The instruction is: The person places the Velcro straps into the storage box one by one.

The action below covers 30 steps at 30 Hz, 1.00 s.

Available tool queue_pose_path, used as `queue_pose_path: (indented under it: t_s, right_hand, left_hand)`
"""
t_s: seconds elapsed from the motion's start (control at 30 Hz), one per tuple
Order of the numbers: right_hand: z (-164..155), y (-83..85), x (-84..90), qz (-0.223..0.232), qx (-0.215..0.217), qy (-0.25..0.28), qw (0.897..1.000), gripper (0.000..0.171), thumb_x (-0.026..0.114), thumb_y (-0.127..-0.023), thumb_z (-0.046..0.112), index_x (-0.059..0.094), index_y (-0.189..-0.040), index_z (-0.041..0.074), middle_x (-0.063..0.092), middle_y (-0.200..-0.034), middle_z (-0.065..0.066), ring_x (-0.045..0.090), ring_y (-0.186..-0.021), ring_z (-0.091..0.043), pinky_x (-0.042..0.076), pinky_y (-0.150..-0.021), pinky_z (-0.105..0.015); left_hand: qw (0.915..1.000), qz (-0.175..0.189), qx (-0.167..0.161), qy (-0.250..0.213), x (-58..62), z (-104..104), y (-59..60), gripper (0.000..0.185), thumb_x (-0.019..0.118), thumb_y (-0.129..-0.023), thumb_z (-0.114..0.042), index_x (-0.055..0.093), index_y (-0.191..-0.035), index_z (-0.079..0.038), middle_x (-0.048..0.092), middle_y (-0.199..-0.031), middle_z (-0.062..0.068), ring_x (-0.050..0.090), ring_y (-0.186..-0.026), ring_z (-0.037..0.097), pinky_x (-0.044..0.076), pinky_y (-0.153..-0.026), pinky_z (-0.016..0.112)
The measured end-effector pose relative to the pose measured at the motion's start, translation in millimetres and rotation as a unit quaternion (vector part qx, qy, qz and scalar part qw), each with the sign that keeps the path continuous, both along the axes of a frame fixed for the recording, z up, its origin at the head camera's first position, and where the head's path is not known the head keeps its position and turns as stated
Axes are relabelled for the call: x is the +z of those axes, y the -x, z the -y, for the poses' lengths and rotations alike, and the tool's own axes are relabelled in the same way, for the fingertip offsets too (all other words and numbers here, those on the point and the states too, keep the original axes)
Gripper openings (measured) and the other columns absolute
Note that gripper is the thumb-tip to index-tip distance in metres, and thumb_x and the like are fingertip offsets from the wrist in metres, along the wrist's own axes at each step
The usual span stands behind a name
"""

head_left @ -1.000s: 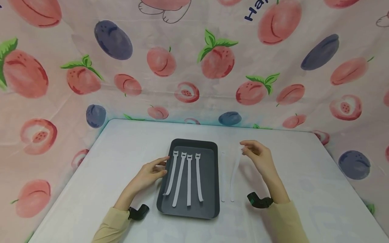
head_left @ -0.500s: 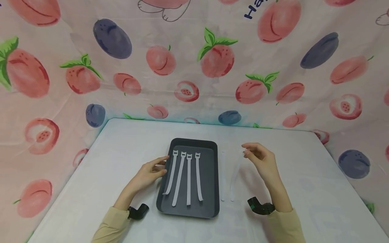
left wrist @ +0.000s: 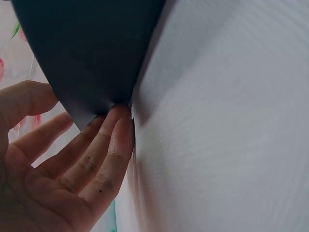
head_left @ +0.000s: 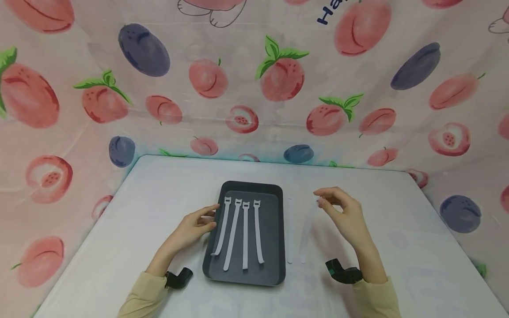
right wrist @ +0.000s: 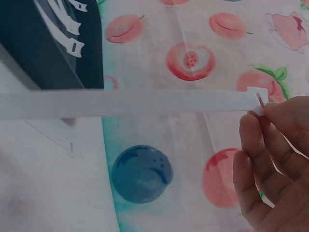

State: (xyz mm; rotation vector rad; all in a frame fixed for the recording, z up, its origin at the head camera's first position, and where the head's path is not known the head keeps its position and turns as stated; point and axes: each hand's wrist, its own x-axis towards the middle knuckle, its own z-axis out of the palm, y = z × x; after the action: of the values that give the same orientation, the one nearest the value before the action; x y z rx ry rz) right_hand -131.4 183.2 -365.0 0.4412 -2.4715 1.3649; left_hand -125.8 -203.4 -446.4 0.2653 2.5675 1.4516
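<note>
My right hand point(head_left: 343, 214) pinches the slotted head of a white cable strap point(right wrist: 178, 102) between thumb and fingertips. In the head view that strap slants down toward the table, pale against the white top. My left hand point(head_left: 192, 227) touches the left outer side of a dark grey tray point(head_left: 270, 247), its fingers fairly straight against the wall in the left wrist view. Inside the tray several white straps point(head_left: 245, 238) lie lengthwise, apart from one another, slotted heads at the far end. Another white strip point(head_left: 290, 232) lies on the table just right of the tray.
The white table point(head_left: 171, 176) runs back to a hanging cloth point(head_left: 238, 79) printed with fruit. Black wrist cameras point(head_left: 343, 271) are strapped to both wrists.
My right hand has drawn slightly nearer and to the right, still pinching the strap's head. The left hand stays against the tray, and the straps in the tray have not moved.
</note>
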Motion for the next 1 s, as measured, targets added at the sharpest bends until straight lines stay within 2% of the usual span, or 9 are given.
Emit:
queue_pose_path:
  t_s: [0.5,0.83,1.0]
  right_hand:
    - [-2.3,-11.6,16.5,-0.03,0.009,-0.005,1.0,0.019,0.062,-0.092,0.005,0.069,-0.108,0.011,0.066,-0.089,-0.006,0.061,-0.081,-0.002,0.045,-0.078,-0.014]
    - [5.0,-19.3,24.1,-0.046,0.037,0.033,0.998,0.019,0.061,-0.092,0.002,0.069,-0.107,0.009,0.064,-0.093,0.002,0.062,-0.081,-0.005,0.047,-0.08,-0.015]
    - [10.2,-21.3,24.9,-0.04,0.047,0.077,0.995,0.018,0.06,-0.092,0.001,0.068,-0.108,0.003,0.063,-0.091,0.001,0.062,-0.08,-0.008,0.048,-0.08,-0.016]
  left_hand:
    - [1.0,0.0,-0.001,0.003,-1.0,-0.3,0.4,0.053,0.061,-0.094,-0.017,0.046,-0.144,-0.017,0.054,-0.134,0.022,0.062,-0.114,0.036,0.046,-0.097,0.054]
    - [1.0,0.0,0.0,0.001,-1.3,0.5,-0.2,0.053,0.061,-0.093,-0.018,0.046,-0.144,-0.018,0.054,-0.133,0.021,0.063,-0.112,0.034,0.047,-0.096,0.052]
    - [1.0,-0.004,-0.003,-0.002,-0.5,-0.1,-0.1,0.053,0.061,-0.093,-0.016,0.046,-0.144,-0.016,0.054,-0.133,0.022,0.063,-0.113,0.035,0.046,-0.097,0.053]
